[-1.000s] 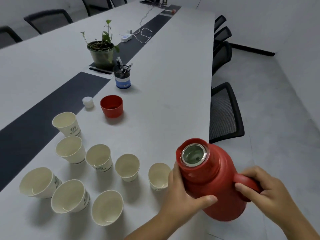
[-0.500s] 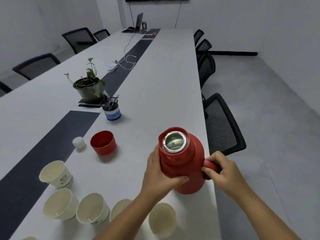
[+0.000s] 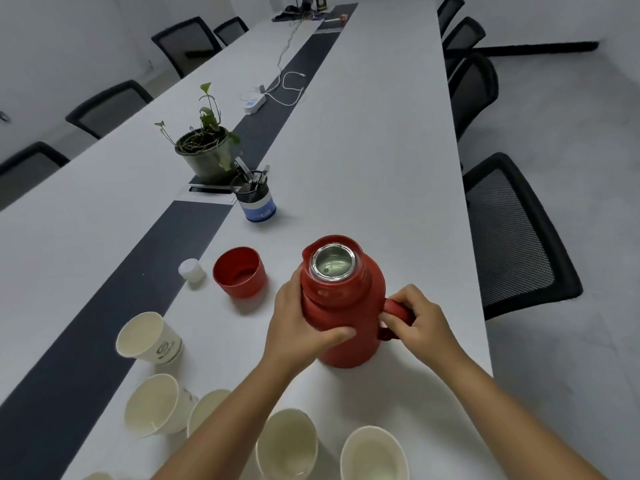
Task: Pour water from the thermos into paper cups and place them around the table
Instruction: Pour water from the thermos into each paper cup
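A red thermos [image 3: 343,296] stands upright on the white table [image 3: 374,161], its steel mouth open and uncapped. My left hand [image 3: 301,327] wraps round its body from the left, thumb across the front. My right hand [image 3: 415,323] grips the red handle on its right side. Several white paper cups [image 3: 147,337] sit in a cluster at the near left, and two more [image 3: 372,453] stand just in front of me. My left forearm hides part of one cup.
The red thermos lid cup [image 3: 239,271] and a small white stopper [image 3: 191,270] lie left of the thermos. Beyond stand a blue pen holder [image 3: 254,197], a potted plant [image 3: 204,150] and a power strip with cable [image 3: 254,102]. Black chairs [image 3: 512,233] line the right table edge.
The thermos has gone from tilted in the air near the cups to standing upright farther out on the table. Both hands stayed on it. The view has shifted forward.
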`<action>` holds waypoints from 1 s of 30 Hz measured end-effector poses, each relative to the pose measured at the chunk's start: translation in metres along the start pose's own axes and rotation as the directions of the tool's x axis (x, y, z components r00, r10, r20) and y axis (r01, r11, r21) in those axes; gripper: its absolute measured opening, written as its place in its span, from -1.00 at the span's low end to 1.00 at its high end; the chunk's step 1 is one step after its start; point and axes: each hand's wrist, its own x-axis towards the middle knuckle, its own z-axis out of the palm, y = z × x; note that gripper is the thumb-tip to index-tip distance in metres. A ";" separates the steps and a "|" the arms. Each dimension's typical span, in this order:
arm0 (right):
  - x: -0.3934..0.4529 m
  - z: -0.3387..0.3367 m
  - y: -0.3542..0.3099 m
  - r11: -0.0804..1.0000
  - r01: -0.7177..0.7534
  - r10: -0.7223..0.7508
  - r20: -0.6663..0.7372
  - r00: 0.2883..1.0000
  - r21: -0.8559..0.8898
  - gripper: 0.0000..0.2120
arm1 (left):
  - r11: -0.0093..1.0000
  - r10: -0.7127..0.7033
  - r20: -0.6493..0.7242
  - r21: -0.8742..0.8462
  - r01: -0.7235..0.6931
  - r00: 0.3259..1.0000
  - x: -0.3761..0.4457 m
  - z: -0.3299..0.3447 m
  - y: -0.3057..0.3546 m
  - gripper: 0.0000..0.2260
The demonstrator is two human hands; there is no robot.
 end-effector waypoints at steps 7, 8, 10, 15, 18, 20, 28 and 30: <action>-0.006 0.000 -0.012 0.995 -0.038 0.036 -0.025 0.999 -0.094 -0.82 | 0.997 0.044 0.030 -0.064 -0.042 0.999 -0.012 -0.004 -0.003 -0.19; -0.009 -0.001 -0.014 0.991 -0.031 0.024 -0.055 0.998 -0.132 -0.86 | 0.996 0.062 0.033 -0.068 -0.059 0.998 -0.017 -0.009 -0.003 -0.25; -0.019 -0.006 -0.018 0.975 -0.049 0.020 -0.133 0.991 -0.216 -0.82 | 0.996 0.049 0.006 -0.068 -0.049 0.999 -0.025 -0.021 -0.006 -0.32; -0.057 0.004 -0.041 0.943 0.058 -0.167 -0.316 0.934 -0.328 -0.92 | 1.000 0.020 -0.229 -0.018 -0.025 0.973 -0.058 -0.080 -0.031 -0.57; -0.068 0.041 -0.063 0.916 0.154 -0.275 -0.301 0.913 -0.371 -0.92 | 1.000 -0.019 -0.355 -0.020 0.013 0.935 -0.078 -0.124 -0.059 -0.68; -0.066 0.076 -0.078 0.928 0.167 -0.259 -0.256 0.931 -0.334 -0.95 | 0.999 -0.038 -0.410 0.012 0.047 0.911 -0.084 -0.152 -0.083 -0.72; 0.005 0.247 -0.118 0.882 0.128 -0.016 0.243 0.970 -0.453 -0.56 | 0.951 -0.268 -0.236 0.092 0.296 0.934 -0.049 -0.231 -0.205 -0.53; 0.021 0.287 -0.123 0.855 0.150 0.046 0.360 0.932 -0.497 -0.30 | 0.915 -0.259 -0.150 0.277 0.292 0.954 -0.048 -0.239 -0.235 -0.47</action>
